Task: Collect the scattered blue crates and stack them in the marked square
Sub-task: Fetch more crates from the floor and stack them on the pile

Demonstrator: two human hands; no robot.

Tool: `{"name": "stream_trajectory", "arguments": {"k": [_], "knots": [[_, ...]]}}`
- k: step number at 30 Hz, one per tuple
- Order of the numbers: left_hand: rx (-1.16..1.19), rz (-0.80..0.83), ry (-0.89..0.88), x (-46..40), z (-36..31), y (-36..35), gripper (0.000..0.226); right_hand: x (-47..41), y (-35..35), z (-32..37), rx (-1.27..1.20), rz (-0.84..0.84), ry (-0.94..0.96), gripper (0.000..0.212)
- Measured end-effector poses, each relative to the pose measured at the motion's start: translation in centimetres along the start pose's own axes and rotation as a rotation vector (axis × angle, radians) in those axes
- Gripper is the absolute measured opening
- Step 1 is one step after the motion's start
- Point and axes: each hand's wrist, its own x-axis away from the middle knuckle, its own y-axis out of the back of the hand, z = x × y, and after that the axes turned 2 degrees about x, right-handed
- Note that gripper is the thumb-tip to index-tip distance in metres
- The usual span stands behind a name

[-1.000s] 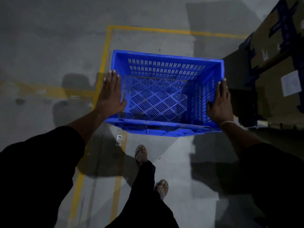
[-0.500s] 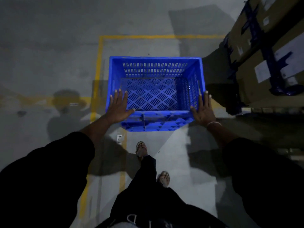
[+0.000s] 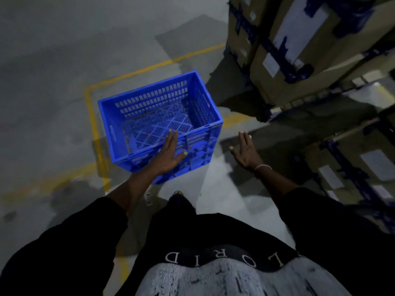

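blue crate on the floor in the yellow square

the blue crate (image 3: 159,124) sits empty on the concrete floor (image 3: 53,50), inside the near left corner of the yellow taped square (image 3: 90,107). the left hand (image 3: 168,155) is flat with fingers spread over its near wall. the right hand (image 3: 245,151) hangs spread and empty, apart from the crate. stacked cardboard boxes (image 3: 299,50) stand along the square's right edge.

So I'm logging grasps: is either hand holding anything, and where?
Nothing is held. The crate sits on the floor; the left hand is open before its near wall, the right hand open beside it.
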Motion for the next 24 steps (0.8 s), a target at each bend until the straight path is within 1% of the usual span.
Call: {"name": "stream_trajectory", "arguments": {"k": [5, 8, 11, 15, 20, 24], "knots": [[-0.025, 0.052, -0.130, -2.7, -2.8, -0.3, 0.089, 3.9, 0.9, -0.7, -0.083, -0.111, -0.149, 0.079], [-0.085, 0.143, -0.210, -4.3, -3.4, -0.3, 0.089, 5.8, 0.7, -0.9, -0.133, -0.172, -0.238, 0.080], [-0.128, 0.259, -0.259, -5.3, -4.3, 0.0, 0.088, 8.5, -0.4, -0.6, -0.245, -0.262, -0.409, 0.081], [-0.188, 0.347, -0.367, -6.5, -5.1, -0.5, 0.088, 12.8, -2.6, 0.6, -0.342, -0.361, -0.567, 0.081], [-0.303, 0.532, -0.469, -7.3, -6.7, -4.1, 0.088, 20.0, -5.5, 1.9, -0.427, -0.510, -0.758, 0.080], [-0.330, 0.646, -0.549, -6.1, -8.9, -8.0, 0.088, 26.6, -7.9, 2.4, -0.464, -0.561, -0.925, 0.080]]}}
